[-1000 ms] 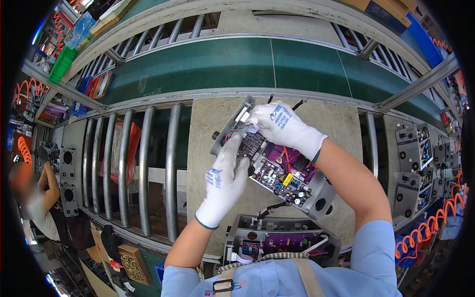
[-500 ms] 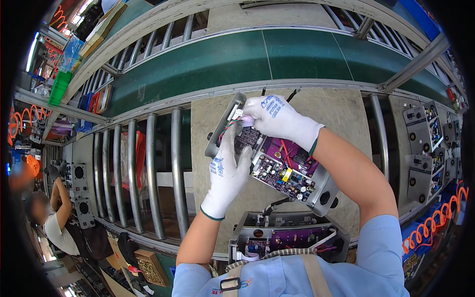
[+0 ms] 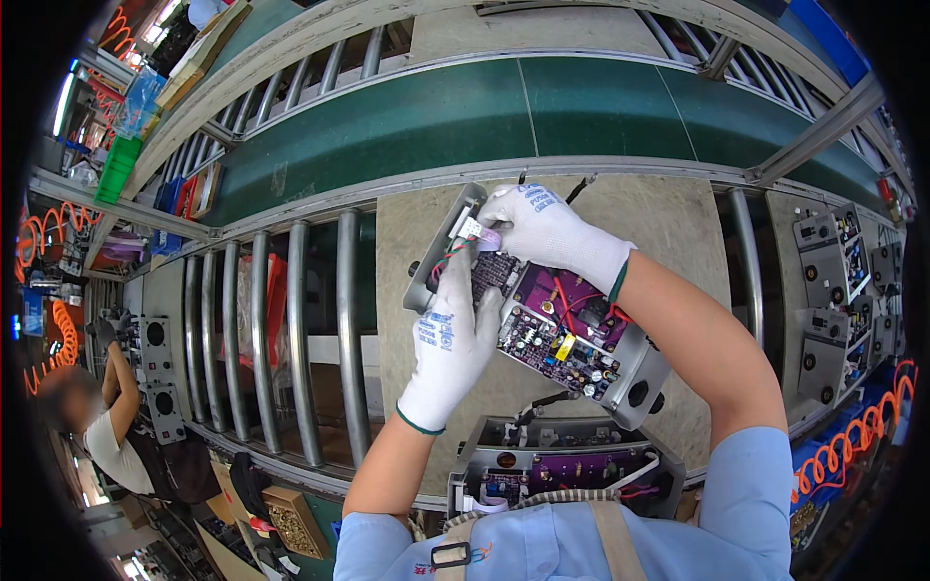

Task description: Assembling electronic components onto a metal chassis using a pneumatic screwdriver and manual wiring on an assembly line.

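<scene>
The fingers (image 3: 463,259) of the left hand (image 3: 451,347) were closed on a bundle of thin red and green wires (image 3: 448,258) at the upper end of an open grey metal chassis (image 3: 635,373). Just beside them, the fingers (image 3: 499,235) of the right hand (image 3: 547,229) were pinched shut on a small white connector (image 3: 472,229) at the end of those wires, so that the two gloved hands almost touched. Both hands were covered by white knit gloves.

The chassis was held tilted above the table (image 3: 668,218), its upper end at the hands and its lower end pointing down to the right. A purple circuit board (image 3: 562,324) with small capacitors and a yellow part was seen lying inside it, partly hidden by the left palm. Whether the chassis rested on the table could not be told.

A second open chassis (image 3: 567,470) with a purple board was seen nearer the body, at the table's front edge. A green conveyor belt (image 3: 484,111) ran beyond the table, and metal rollers (image 3: 300,329) lay to the left. Grey panels (image 3: 828,281) were stacked at the right, and another person (image 3: 107,416) was seen at far left.
</scene>
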{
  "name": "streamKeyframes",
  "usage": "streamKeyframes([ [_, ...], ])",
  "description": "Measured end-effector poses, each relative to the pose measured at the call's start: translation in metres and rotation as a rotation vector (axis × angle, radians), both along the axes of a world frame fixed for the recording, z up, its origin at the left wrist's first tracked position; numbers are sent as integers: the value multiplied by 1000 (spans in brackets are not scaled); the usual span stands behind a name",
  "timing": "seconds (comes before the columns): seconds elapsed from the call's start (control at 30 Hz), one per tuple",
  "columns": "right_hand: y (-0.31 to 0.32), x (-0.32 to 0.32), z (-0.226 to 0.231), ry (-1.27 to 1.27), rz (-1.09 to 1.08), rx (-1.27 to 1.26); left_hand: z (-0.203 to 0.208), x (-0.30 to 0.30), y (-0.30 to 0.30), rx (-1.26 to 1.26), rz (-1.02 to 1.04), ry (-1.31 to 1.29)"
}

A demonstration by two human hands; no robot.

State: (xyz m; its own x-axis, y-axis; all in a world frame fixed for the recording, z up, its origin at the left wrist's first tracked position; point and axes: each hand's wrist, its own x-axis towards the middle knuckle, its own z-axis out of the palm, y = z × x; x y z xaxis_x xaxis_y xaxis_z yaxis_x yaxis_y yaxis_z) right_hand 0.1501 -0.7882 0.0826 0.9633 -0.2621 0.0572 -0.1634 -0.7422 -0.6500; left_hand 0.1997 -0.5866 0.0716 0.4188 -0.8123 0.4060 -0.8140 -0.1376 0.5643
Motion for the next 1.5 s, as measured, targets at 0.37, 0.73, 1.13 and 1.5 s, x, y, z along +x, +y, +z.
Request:
streamKeyframes([
  [0.37, -11, 20, 20, 508, -266, 415, 5, 8, 1, 181, -50, -8],
  [0.73, -15, -27, -24, -92, -103, 523, 9, -2, 24, 141, -140, 10],
  [1.13, 71, -50, 68, 111, -339, 743, 45, 7, 22, 79, -176, 1470],
  [1.5, 41, -17, 24, -38, 73, -239, 28, 6, 29, 29, 145, 365],
])
